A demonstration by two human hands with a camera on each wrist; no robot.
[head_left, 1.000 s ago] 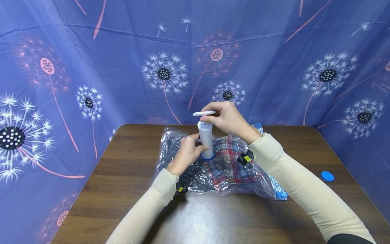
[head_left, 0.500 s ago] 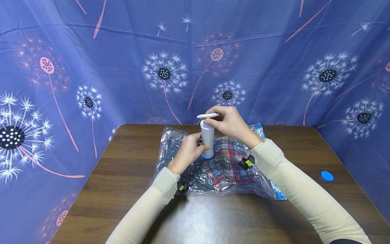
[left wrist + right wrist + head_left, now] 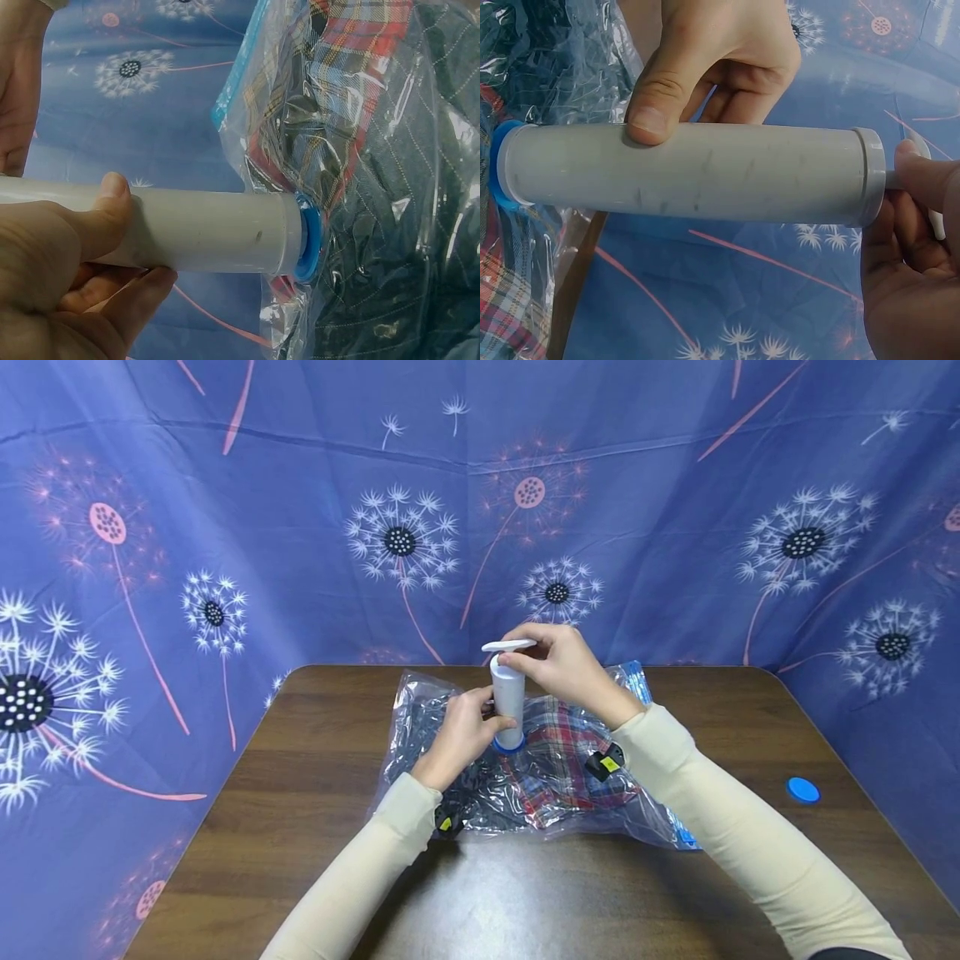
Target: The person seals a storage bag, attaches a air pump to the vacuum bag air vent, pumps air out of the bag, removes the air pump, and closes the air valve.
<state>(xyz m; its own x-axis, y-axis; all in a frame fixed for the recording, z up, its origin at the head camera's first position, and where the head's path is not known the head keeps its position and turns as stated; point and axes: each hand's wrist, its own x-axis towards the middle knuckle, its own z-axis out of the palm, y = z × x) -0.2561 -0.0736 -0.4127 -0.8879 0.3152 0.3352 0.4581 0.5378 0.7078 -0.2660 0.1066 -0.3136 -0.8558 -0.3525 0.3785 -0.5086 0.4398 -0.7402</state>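
A white hand pump [image 3: 508, 697] stands nearly upright on the blue valve [image 3: 309, 238] of a clear vacuum storage bag [image 3: 427, 706]. Folded plaid and dark cloth [image 3: 566, 739] lies inside the bag. My left hand [image 3: 461, 735] grips the pump's barrel at mid-height, its thumb [image 3: 651, 124] along the side. Above it, my right hand [image 3: 562, 667] holds the pump's white handle [image 3: 508, 645] from beneath, fingers curled around the short shaft at the barrel's top end. In the right wrist view, little of the shaft shows between barrel cap [image 3: 870, 177] and handle.
A round blue cap [image 3: 803, 790] lies on the brown wooden table [image 3: 300, 777] at the right. The bag's blue zip edge [image 3: 636, 681] runs along its right side. Behind the table hangs a blue curtain [image 3: 300, 527] with dandelion prints.
My right hand has moved down with the handle, which is now closer to the barrel's top. The pump's top has leaned slightly right. My left hand keeps its grip on the barrel.
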